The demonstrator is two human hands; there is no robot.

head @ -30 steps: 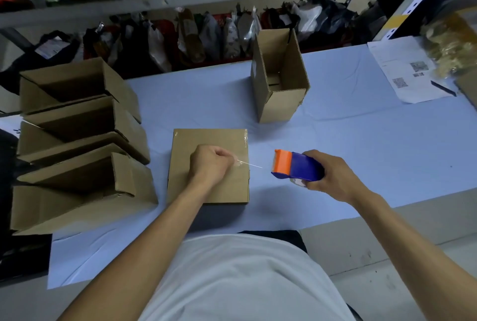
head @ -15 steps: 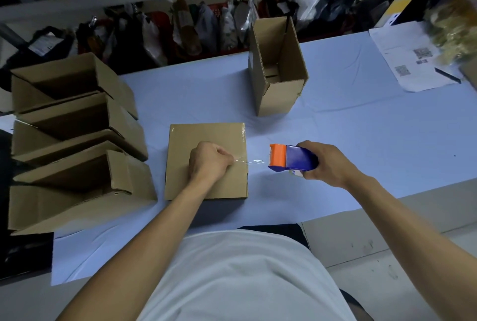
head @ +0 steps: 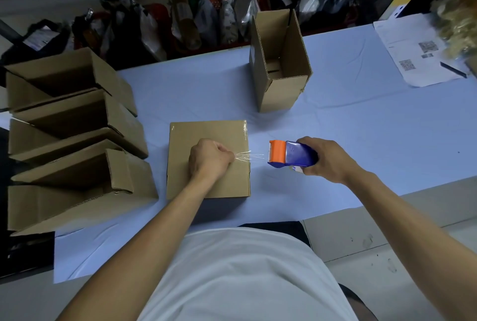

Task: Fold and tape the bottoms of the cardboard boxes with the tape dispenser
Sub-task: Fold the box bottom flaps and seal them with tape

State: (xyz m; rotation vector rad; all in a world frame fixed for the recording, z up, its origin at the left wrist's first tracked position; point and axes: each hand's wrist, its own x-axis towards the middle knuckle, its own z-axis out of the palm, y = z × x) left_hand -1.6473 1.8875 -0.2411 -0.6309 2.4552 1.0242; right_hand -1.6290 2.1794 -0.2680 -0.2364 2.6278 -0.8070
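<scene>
Nearest: white shirt [head: 245, 277] filling lower view, both forearms reaching out over pale blue counter [head: 361, 140]. Left hand [head: 209, 159], grip curled into fist, knuckles down on flat brown cardboard box [head: 206, 186], pinching end of clear tape [head: 249, 157] near box's right edge. Tape stretched, wrinkled, glossy, spanning gap to tape dispenser [head: 291, 154], just right of box. Dispenser blue-bodied, orange-nosed, held off counter in right hand [head: 327, 159], grip wrapped round body. Left: three open boxes [head: 77, 127] on their sides, overlapping. Farther: upright open box [head: 280, 62], corrugated edges showing. Far right: printed papers [head: 415, 52]. Beyond: shelf with bagged goods [head: 185, 19].
</scene>
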